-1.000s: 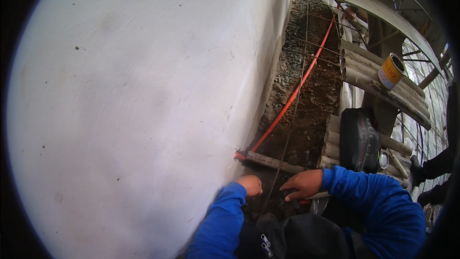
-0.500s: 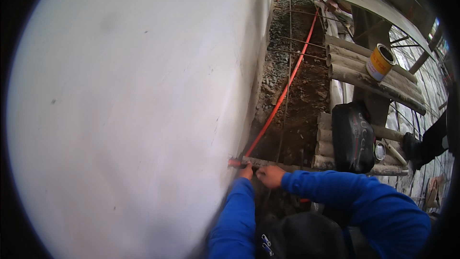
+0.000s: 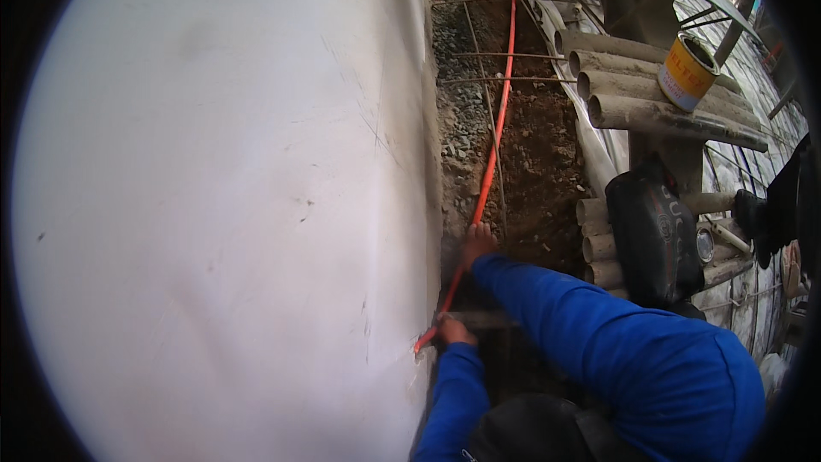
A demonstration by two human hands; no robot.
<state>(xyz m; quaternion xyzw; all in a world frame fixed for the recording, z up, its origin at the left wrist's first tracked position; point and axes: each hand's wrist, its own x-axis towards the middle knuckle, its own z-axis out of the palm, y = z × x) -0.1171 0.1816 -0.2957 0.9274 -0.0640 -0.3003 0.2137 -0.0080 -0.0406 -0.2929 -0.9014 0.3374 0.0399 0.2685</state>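
Note:
A thin orange conduit [image 3: 493, 167] runs down the trench from the far end to the base of the white wall [image 3: 222, 205], where its near end meets a chipped spot. My left hand [image 3: 455, 331] is closed around the conduit close to that end, beside the wall. Farther along, my right hand [image 3: 480, 245] is wrapped over the conduit, with its fingertips showing on the far side. Both arms are in blue sleeves. The palms are hidden.
Thin rebar rods [image 3: 505, 56] cross the trench of soil and gravel [image 3: 462, 111]. To the right lie stacked grey pipes [image 3: 633, 111] bearing a yellow-and-white can [image 3: 688, 73], and a black bag [image 3: 654, 235]. A person's dark-clad leg [image 3: 782, 201] stands at the far right.
My right hand has moved forward along the conduit, away from my left hand. My left hand has come slightly nearer, and the conduit's near end sits lower. The view has shifted.

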